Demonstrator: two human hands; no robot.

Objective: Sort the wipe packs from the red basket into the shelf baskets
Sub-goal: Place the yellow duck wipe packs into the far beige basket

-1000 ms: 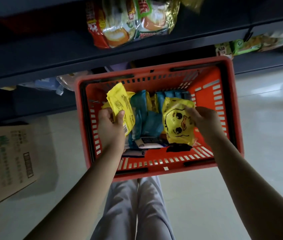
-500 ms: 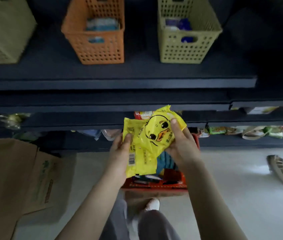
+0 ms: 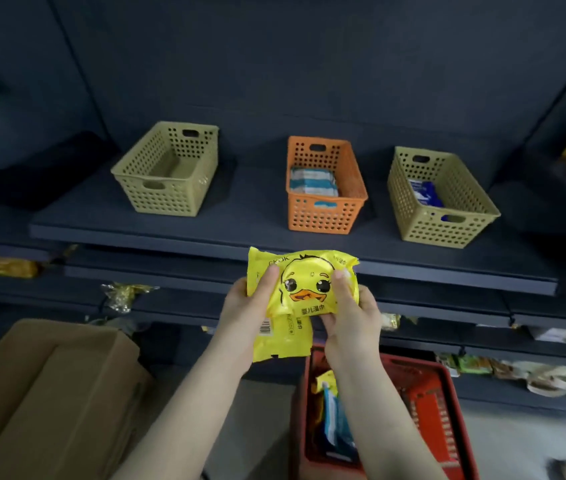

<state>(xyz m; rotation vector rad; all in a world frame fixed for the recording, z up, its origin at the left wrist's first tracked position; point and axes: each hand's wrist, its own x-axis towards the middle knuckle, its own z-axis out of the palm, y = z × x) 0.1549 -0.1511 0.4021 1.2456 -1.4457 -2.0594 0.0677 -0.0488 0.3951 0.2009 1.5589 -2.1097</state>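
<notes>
Two yellow duck wipe packs (image 3: 304, 287) are stacked together in front of the shelf edge, held by both hands. My left hand (image 3: 245, 306) grips their left side, thumb on top. My right hand (image 3: 352, 313) grips the right side. Below on the floor stands the red basket (image 3: 426, 410) with blue and yellow packs inside. On the dark shelf (image 3: 240, 216) stand three baskets: an olive basket (image 3: 167, 199) at the left with nothing visible in it, an orange basket (image 3: 326, 216) holding white-blue packs, and an olive basket (image 3: 447, 230) at the right holding a dark blue pack.
A brown cardboard box (image 3: 49, 400) stands at the lower left on the floor. Lower shelves hold snack bags (image 3: 534, 375) at the right and yellow items (image 3: 8, 266) at the left. A dark bag (image 3: 25, 168) lies on the shelf's left end.
Both hands lifted the yellow packs out of the red basket and brought them together, raised to the shelf edge. The view tilted up from the basket to the three shelf baskets.
</notes>
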